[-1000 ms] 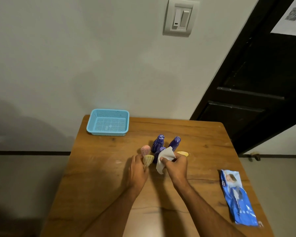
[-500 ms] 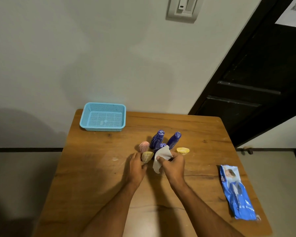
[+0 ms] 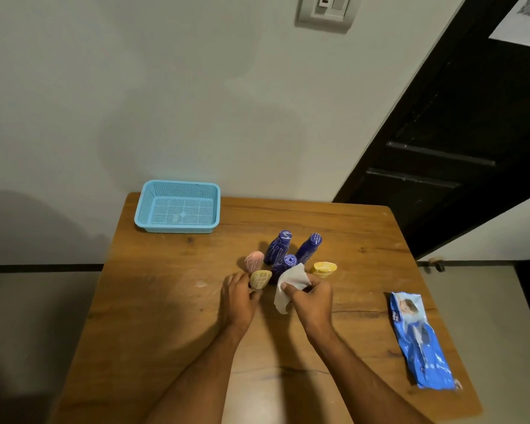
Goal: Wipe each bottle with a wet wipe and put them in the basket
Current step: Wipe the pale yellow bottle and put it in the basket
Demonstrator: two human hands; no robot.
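wooden table (image 3: 166, 316), wall switch (image 3: 326, 9), dark door (image 3: 471, 133)

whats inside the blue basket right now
Nothing: the blue basket shows only its own mesh floor, with no bottles in it. The near wall hides a thin strip of that floor.

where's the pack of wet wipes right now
The blue plastic wet-wipe pack lies flat near the wooden table's right edge, right of the right hand.
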